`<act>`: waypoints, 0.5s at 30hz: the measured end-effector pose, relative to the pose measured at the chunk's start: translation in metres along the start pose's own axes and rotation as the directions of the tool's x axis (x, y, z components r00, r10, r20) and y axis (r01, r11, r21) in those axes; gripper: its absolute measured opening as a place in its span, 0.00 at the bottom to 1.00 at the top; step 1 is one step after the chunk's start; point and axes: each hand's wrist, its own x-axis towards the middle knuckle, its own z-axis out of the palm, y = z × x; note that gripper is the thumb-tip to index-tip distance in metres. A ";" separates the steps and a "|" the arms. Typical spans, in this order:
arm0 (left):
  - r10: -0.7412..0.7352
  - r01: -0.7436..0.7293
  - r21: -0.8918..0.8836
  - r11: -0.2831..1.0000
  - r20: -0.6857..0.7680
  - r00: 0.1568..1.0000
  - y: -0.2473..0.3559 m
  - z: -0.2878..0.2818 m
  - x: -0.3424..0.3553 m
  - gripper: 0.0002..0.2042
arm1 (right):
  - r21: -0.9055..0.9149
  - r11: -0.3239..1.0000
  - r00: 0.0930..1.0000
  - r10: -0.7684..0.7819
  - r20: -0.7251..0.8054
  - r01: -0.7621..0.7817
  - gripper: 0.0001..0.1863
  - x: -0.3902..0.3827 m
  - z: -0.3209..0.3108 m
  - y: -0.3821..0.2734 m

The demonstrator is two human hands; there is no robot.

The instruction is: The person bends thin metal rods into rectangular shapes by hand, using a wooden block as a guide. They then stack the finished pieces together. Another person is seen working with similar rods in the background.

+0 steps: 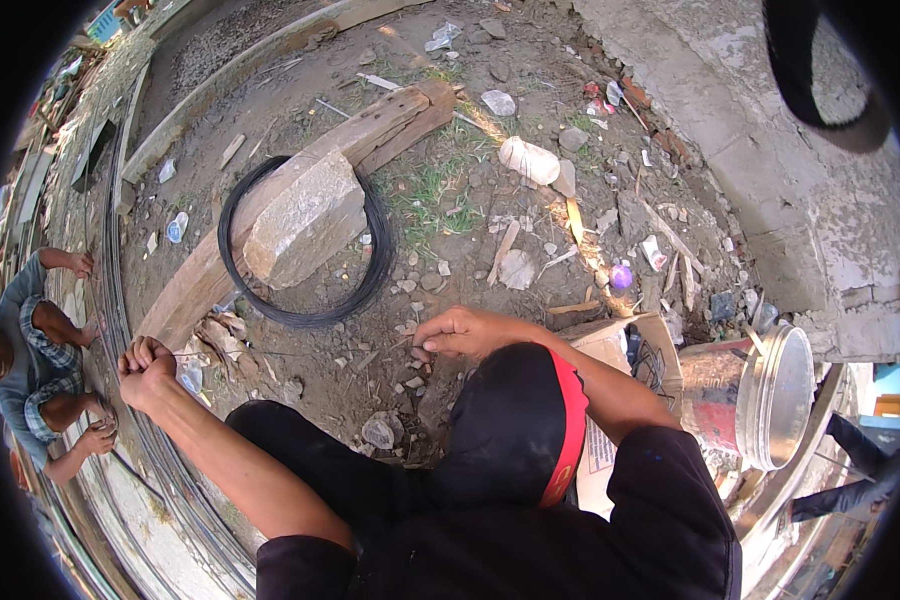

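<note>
My left hand [148, 373] is closed in a loose fist, with a thin dark wire [240, 352] coming out of it toward the right. Over the dirt, level with it, my right hand [462, 333] has its fingers curled in a pinch at the wire's other side. The middle of the wire is hard to see against the soil. In front of both hands lies a coil of black wire [375, 275], looped around a rough stone block [305, 222]. Stone and coil rest against a weathered timber beam [185, 275].
To my right stand a cardboard box [660, 335] and a clear plastic bucket [775, 398] lying tilted. A white plastic container [529, 161] and a purple ball-like thing [621, 277] lie among rubble. At left another person [45, 350] crouches beside long rods [120, 260].
</note>
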 end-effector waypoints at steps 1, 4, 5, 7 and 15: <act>0.004 -0.004 0.000 1.000 -0.022 1.000 0.009 -0.005 0.009 0.14 | -0.005 1.000 1.000 0.006 -0.018 -0.006 0.13 0.000 -0.001 0.001; 0.080 -0.082 0.027 0.996 0.065 0.995 0.022 -0.015 0.017 0.14 | 0.021 0.998 0.998 0.067 -0.006 -0.067 0.14 -0.003 0.002 0.001; 0.114 -0.116 0.024 0.993 0.085 0.990 0.024 -0.017 0.017 0.14 | 0.053 0.994 0.995 0.095 0.025 -0.097 0.13 -0.004 0.002 -0.001; 0.099 -0.100 0.003 0.995 0.037 0.994 0.040 -0.022 0.025 0.15 | 0.113 0.982 0.986 0.139 0.095 -0.150 0.12 -0.003 0.004 -0.015; 0.492 -0.377 0.415 0.828 -0.216 0.843 0.041 0.008 -0.025 0.32 | 0.249 0.959 0.883 0.231 -0.409 -0.136 0.13 -0.014 -0.011 -0.025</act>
